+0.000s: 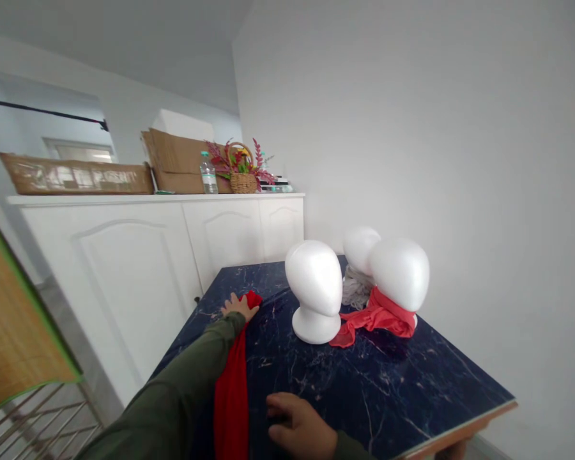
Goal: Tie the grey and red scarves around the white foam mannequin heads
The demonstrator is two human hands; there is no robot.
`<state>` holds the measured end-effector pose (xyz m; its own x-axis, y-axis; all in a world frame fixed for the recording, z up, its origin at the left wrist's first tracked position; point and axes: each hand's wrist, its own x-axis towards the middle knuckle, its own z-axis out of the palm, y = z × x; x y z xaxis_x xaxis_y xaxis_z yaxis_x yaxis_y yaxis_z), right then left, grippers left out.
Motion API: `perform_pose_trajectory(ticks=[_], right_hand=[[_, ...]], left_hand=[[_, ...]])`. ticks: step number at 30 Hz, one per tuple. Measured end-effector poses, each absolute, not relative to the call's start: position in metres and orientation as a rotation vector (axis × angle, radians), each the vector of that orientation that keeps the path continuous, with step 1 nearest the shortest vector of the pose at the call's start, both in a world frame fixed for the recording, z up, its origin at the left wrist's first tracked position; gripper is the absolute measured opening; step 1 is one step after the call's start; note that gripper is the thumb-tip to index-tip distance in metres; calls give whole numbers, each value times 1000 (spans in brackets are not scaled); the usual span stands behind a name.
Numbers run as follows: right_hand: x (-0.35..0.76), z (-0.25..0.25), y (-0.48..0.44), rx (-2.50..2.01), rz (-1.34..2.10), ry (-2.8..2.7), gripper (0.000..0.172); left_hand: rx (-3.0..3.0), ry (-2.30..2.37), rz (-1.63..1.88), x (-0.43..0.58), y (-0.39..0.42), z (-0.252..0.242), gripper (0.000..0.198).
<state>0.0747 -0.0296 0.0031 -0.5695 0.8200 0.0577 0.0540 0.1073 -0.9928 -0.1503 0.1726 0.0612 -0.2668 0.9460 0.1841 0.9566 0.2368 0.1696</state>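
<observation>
The left hand (238,306) is stretching out at about eleven o'clock and lying on the top end of a long red scarf (230,402), though I cannot tell whether its fingers are gripping the cloth. The scarf is trailing back toward six o'clock beside the olive-green sleeve (191,364) on that arm. The right hand (297,425) is staying well apart at about six o'clock, just beside the scarf, with its fingers (280,409) loosely curled around nothing visible. Both are over a dark blue marble-patterned table (388,396) with a wooden edge (460,441). Three white foam mannequin heads are standing on it from twelve to one o'clock: a bare front head (314,287), a rear head (361,249) with a grey scarf (357,287) around its base, and a right head (400,275) with a coral scarf (378,319) bunched around its base. A white cabinet (124,287) is standing at eleven o'clock, holding a cardboard box (182,160), a plastic water bottle (209,174), a wicker flower basket (243,172) and a worn wooden board (76,174). A woven bamboo panel (9,313) is leaning at nine o'clock above a metal rack (33,421).
</observation>
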Motion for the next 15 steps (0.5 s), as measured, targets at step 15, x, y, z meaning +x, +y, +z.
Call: perform_pose_trajectory(ticks=[15], right_hand=[[74,-7,-16,-966,1713,-1498,28]], left_hand=[[-2158,-2299,-531,-143,222,33,52]])
